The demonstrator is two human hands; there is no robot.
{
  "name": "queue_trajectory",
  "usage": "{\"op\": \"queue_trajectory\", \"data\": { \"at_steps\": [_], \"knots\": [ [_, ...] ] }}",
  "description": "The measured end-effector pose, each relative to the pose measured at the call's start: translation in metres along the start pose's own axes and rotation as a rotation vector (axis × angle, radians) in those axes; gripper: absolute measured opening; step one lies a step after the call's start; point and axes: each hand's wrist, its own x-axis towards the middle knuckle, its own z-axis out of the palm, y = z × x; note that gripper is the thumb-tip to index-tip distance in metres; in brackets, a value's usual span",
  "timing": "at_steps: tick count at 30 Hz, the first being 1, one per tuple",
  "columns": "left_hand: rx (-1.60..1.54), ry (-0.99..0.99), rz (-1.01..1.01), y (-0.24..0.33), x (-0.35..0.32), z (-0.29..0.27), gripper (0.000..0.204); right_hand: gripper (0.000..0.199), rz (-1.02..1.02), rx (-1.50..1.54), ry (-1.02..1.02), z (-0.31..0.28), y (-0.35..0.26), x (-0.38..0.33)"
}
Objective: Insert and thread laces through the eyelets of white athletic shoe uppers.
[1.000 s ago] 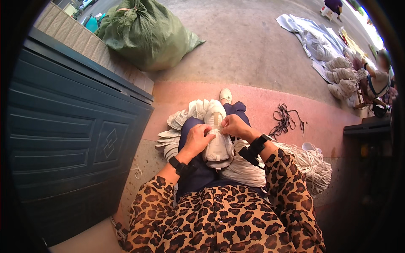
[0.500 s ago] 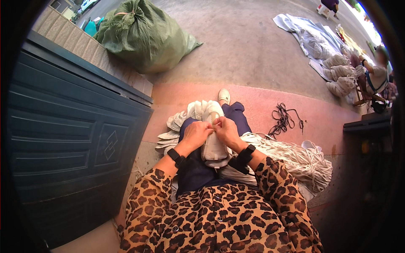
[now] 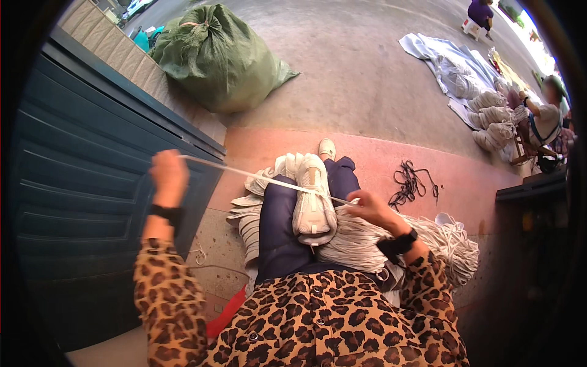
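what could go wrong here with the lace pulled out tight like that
The left hand has the white lace drawn taut and far out to the side, so it might slip from the fingers or pull unevenly. The white shoe only rests on the lap, steadied by the right hand, and could tip off. The loose lace bundle beside it might snag.

The white sneaker hides part of the pale cord bundle, and the seated person far right is blurred.
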Motion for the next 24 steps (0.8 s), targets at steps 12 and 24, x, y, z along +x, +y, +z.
{"op": "queue_trajectory", "data": {
  "at_steps": [12,24],
  "knots": [
    [-0.763,0.803,-1.434,-0.544,-0.166,-0.181,0.033,0.029,-0.389,1.026,0.705,-0.217,0.055,-0.18],
    [-0.477,0.161,-0.635,-0.542,-0.117,-0.138,0.012,0.021,-0.598,1.392,0.315,-0.282,-0.004,-0.273]
  ]
}}
